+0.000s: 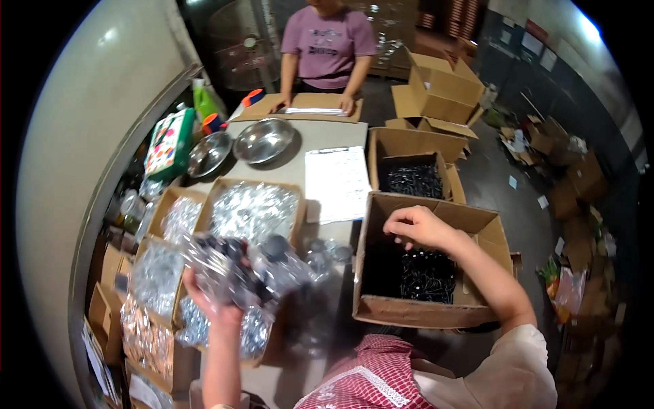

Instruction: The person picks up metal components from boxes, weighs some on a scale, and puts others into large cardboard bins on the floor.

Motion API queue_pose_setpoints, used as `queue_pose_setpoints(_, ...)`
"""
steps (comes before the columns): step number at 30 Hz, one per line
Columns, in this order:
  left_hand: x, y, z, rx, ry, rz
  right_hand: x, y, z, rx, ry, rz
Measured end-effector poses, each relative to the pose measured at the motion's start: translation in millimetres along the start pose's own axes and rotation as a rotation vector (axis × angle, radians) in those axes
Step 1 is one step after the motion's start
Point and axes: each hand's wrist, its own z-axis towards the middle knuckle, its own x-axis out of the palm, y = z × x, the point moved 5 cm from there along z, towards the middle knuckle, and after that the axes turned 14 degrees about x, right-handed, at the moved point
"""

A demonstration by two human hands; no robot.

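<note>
My left hand [211, 296] is closed around a clear plastic bag [228, 273] with dark and silvery parts inside. It is over the trays on the left of the table. Beside it, a second clear bag [283, 262] with a round dark piece is blurred. My right hand [424, 228] hovers over an open cardboard box [426, 310] on the right, its fingers curled together. Whether they pinch anything is hidden. Inside that box lie many small black parts [429, 276]. More clear bagged pieces [327, 255] rest on the table between my hands.
Cardboard trays of clear-wrapped parts [252, 208] fill the left side. Two steel bowls [264, 141] and a clipboard with paper [337, 183] lie farther back. Another box of black parts [412, 178] stands beyond mine. Across the table, a co-worker [329, 48] has both hands on flat cardboard.
</note>
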Motion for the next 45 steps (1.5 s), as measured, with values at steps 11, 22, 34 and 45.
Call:
queue_pose_setpoints(11,-70.7,38.0,376.6,0.105,-0.157,0.52,86.3,-280.7,101.5,-0.069,0.3,-1.163)
queue_pose_setpoints(22,-141.1,77.1,442.0,0.156,-0.501,0.611,78.2,-295.3,90.9,0.09,0.367,-1.142)
queue_pose_setpoints(34,-34.3,74.0,268.6,-0.157,0.032,1.139,103.1,-233.5,109.8,-0.488,0.643,-1.421)
queue_pose_setpoints(45,45.1,160.6,145.5,-0.409,0.543,1.154,32.3,-158.3,64.7,-0.496,0.277,-1.205)
